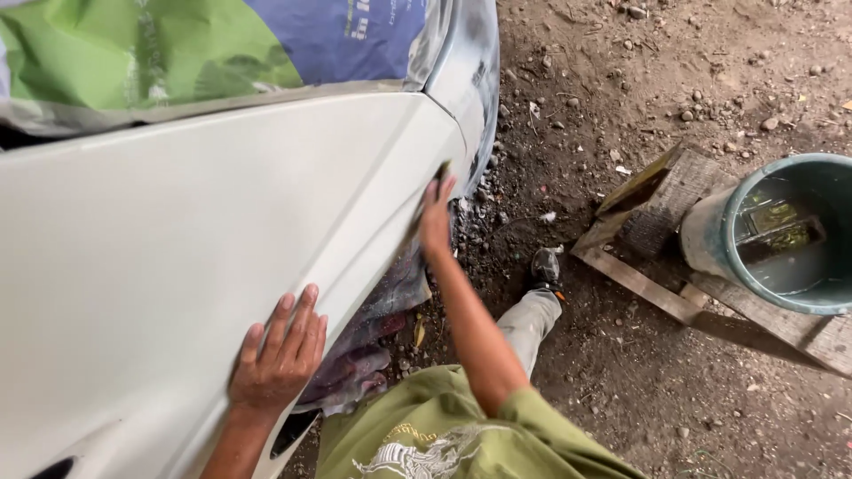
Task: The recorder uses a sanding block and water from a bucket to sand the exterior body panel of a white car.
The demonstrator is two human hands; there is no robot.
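From the head view I look down on a pale cream car body panel point(177, 239) that fills the left half of the picture, slanting away toward the top right. My left hand point(277, 359) lies flat on that panel near its lower edge, fingers spread and straight, clamped on nothing. My right hand point(435, 217) reaches further along, at the panel's far edge, and its grip is closed on a thin dark sanding pad point(429, 197) that it presses against the panel edge; the pad is seen nearly edge-on, so I cannot tell its kind for certain. Above the panel, green and blue plastic masking sheet point(177, 44) covers the car's upper part. Below the panel edge hangs a crumpled dark cloth point(364, 346), near the dirt ground point(621, 372), which is strewn with small stones. My olive green shirt point(444, 435) and one grey trouser leg with a dark shoe point(545, 266) show beneath the right arm. Well apart on the right, a teal bucket point(790, 235) of water stands on a wooden pallet point(657, 231).
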